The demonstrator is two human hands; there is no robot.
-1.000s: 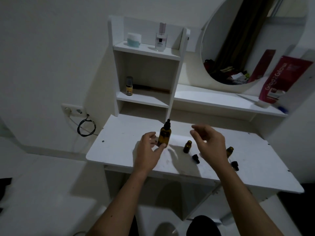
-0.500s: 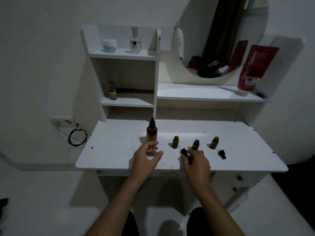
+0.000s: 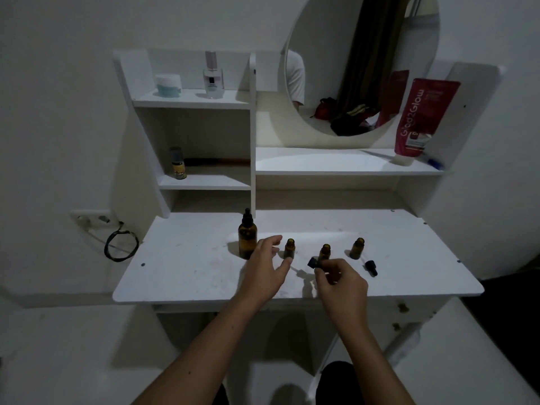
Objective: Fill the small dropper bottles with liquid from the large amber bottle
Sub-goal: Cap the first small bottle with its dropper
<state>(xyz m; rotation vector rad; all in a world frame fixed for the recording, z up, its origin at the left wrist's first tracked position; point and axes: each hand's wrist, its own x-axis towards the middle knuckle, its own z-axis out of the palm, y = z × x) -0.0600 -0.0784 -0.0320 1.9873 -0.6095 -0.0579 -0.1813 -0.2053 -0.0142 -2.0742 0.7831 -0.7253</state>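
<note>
White bench [image 3: 187,276] | left hand [image 3: 264,266] off large amber bottle [image 3: 247,239], fingers spread | right hand [image 3: 340,283] now pinching dropper cap [image 3: 312,262] | I judge filling not begun

White desk [image 3: 187,276] with amber bottles [image 3: 247,239], loose dropper cap [image 3: 371,266].

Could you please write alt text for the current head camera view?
At a white vanity table, the right hand pinches a black dropper cap near three small amber bottles; the open left hand hovers beside the large amber bottle.
</note>
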